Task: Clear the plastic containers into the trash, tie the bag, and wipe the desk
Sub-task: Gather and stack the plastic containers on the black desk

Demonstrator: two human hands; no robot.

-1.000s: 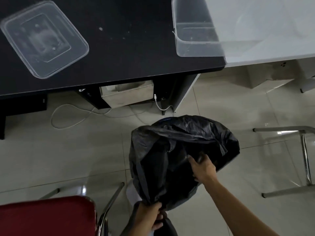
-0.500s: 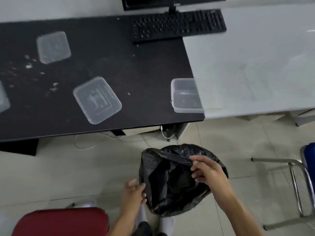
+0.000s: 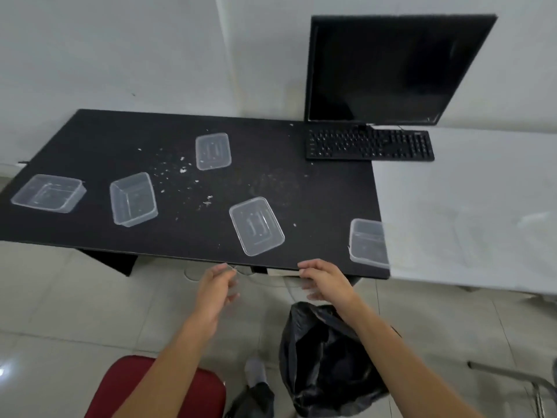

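L hand & R hand hung side by side, apart, just short of the black worktop at its near edge. Fingers on both were loose, slightly bent, holding nothing (some blur). Trash bag sat on the floor under the R forearm, neither hand touching it. Clear containers lay on the worktop beyond the fingers: near container just ahead, between both hands; corner container to the R of the R fingers, at the worktop's R edge; far container further ahead; side container & end container well L of the L fingers. Crumbs lay among them. Keyboard & monitor stood far ahead-R.
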